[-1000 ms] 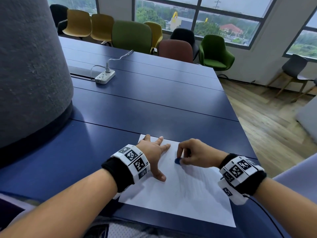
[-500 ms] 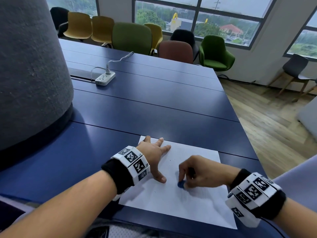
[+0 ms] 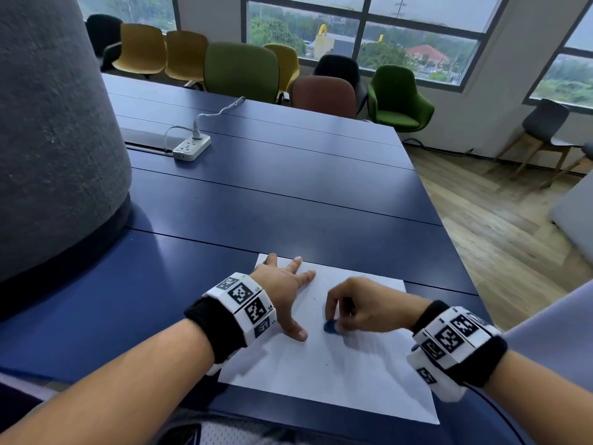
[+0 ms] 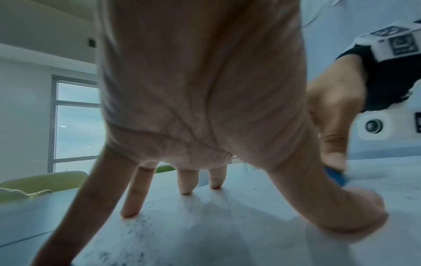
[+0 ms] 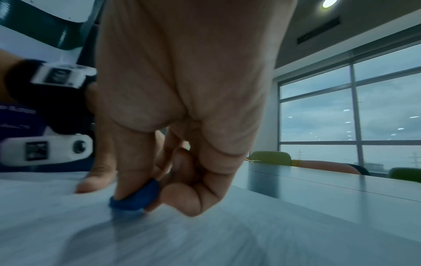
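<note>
My right hand (image 3: 362,308) has its grip pinched narrow on a small blue eraser (image 3: 330,327), thumb and fingertips curled round it. The eraser's lower edge touches the white paper sheet (image 3: 337,377) near its middle. My left hand (image 3: 282,292), grip wide and fingers spread, presses the sheet's left part onto the dark blue tabletop (image 3: 256,203).

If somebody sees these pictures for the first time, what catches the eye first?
First, the two hands at the near edge of the blue table: the right hand pinches a small blue eraser against a white sheet, while the left hand presses that sheet flat with spread fingers. Then the grey column at the left, and the coloured chairs beyond the table.
</note>
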Demonstrator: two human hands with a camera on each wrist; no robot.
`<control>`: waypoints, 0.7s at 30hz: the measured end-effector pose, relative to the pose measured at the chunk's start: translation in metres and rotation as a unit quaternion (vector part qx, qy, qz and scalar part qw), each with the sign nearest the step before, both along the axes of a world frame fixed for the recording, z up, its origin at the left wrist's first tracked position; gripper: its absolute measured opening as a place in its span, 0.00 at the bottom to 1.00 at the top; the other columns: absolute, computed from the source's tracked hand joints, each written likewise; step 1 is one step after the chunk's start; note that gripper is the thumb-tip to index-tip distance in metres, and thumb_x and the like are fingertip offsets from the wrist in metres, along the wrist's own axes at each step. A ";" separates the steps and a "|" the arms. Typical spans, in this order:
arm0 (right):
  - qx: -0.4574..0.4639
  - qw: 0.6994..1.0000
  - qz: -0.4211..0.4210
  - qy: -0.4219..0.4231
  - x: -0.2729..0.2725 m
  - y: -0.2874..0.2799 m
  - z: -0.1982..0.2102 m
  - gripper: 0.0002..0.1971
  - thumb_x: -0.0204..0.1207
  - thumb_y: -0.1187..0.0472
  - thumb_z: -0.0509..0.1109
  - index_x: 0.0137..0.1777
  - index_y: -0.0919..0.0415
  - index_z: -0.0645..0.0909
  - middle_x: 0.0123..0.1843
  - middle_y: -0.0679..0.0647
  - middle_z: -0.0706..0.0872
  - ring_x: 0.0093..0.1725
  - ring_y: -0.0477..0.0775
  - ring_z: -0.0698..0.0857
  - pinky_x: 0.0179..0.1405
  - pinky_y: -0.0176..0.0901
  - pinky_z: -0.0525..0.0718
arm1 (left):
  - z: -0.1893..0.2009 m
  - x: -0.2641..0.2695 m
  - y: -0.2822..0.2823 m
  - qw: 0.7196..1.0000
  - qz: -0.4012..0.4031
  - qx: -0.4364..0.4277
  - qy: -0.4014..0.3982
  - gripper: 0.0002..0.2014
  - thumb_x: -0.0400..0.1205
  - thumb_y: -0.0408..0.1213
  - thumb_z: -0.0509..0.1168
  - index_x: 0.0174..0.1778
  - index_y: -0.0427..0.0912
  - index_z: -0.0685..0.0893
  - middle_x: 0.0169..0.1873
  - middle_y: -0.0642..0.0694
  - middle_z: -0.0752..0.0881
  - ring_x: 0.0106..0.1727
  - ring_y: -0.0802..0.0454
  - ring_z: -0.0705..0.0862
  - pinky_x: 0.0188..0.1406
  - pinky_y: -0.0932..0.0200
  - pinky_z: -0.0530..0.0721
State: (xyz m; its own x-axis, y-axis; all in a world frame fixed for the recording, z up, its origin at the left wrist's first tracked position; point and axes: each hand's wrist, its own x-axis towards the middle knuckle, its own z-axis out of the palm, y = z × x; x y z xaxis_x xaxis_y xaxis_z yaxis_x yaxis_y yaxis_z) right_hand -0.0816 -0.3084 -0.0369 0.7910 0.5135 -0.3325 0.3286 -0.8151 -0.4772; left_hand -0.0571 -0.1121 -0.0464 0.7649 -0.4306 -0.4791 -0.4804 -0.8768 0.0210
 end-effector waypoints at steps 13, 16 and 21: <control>0.035 0.999 -0.014 -0.034 0.009 0.004 -0.005 0.02 0.72 0.60 0.74 0.41 0.52 0.84 0.33 0.46 0.83 0.29 0.42 0.77 0.30 0.28 0.73 | -0.001 0.001 -0.002 1.000 -0.006 0.005 -0.008 0.61 0.67 0.68 0.75 0.87 0.59 0.42 0.87 0.50 0.42 0.83 0.28 0.47 0.76 0.41 0.65; 0.014 0.999 0.048 0.016 -0.010 0.007 0.000 0.02 0.72 0.56 0.74 0.44 0.51 0.86 0.33 0.47 0.83 0.30 0.43 0.77 0.31 0.30 0.74 | -0.001 0.000 -0.001 1.000 -0.006 0.003 -0.007 0.61 0.67 0.68 0.75 0.87 0.59 0.42 0.87 0.50 0.42 0.83 0.29 0.47 0.77 0.41 0.64; 0.022 0.999 -0.022 -0.031 -0.009 0.004 -0.002 0.03 0.73 0.57 0.74 0.45 0.51 0.84 0.33 0.45 0.83 0.30 0.43 0.79 0.33 0.31 0.73 | -0.002 0.002 -0.001 1.000 0.002 0.004 0.003 0.61 0.66 0.68 0.75 0.86 0.59 0.41 0.87 0.51 0.40 0.84 0.28 0.44 0.78 0.38 0.62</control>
